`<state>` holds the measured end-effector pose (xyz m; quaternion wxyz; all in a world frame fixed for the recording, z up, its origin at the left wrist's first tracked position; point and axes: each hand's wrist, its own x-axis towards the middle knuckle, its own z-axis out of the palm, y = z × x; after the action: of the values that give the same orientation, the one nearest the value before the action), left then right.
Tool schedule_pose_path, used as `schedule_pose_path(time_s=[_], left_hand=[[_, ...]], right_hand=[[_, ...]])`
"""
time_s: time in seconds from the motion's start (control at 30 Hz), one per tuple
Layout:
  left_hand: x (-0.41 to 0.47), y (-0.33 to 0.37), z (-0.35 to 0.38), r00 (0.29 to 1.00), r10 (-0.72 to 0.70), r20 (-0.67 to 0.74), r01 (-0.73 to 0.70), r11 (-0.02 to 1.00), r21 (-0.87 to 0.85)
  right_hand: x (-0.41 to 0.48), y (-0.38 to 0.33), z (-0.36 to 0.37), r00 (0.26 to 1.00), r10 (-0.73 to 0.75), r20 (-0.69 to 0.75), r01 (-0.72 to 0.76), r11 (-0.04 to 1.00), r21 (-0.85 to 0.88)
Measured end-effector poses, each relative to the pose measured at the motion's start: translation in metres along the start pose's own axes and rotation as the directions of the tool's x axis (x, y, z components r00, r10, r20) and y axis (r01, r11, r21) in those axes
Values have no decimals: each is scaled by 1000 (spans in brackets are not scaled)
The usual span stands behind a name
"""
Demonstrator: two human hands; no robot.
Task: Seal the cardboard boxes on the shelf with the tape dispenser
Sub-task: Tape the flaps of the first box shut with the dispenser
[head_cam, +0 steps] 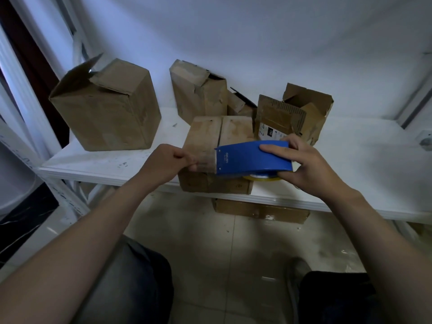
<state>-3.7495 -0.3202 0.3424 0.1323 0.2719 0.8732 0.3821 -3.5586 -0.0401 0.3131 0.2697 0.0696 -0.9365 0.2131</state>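
left hand [167,163] pinches tape end [203,163] on front box [205,134] under it, right hand [311,166] grips tape dispenser [253,159] just beside; keep tape taut, drag dispenser off flat across seam [221,130]

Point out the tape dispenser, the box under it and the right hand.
tape dispenser [253,159]: head view, blue side cover.
box [236,129]: head view, right top flap.
right hand [312,168]: head view, back of hand.

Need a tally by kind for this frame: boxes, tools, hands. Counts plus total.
Cardboard boxes on the shelf: 5
Cardboard box under the shelf: 1
Tape dispenser: 1
Hands: 2, left hand pinching the tape, right hand gripping the dispenser
Total: 9
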Motion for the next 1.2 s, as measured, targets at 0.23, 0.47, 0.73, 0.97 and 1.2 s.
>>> schedule_pose_path(time_s=[0.23,0.47,0.73,0.97,1.2], left_hand=[[9,-8,7,997,81,-15,-81,996,38],[15,-15,8,994,108,-13,-108,994,17],[19,-62,-31,991,37,-130,-38,999,-5],[27,-88,-25,991,0,-132,-6,999,-49],[41,-102,-19,993,-26,-113,21,999,-42]], right_hand=[[-5,7,8,997,-51,-58,50,998,-29],[-5,7,11,995,-63,-80,60,998,-32],[-10,7,7,984,-42,-174,39,999,-20],[-3,2,20,982,-119,-146,102,988,-120],[7,-4,29,986,-134,-96,115,976,-186]])
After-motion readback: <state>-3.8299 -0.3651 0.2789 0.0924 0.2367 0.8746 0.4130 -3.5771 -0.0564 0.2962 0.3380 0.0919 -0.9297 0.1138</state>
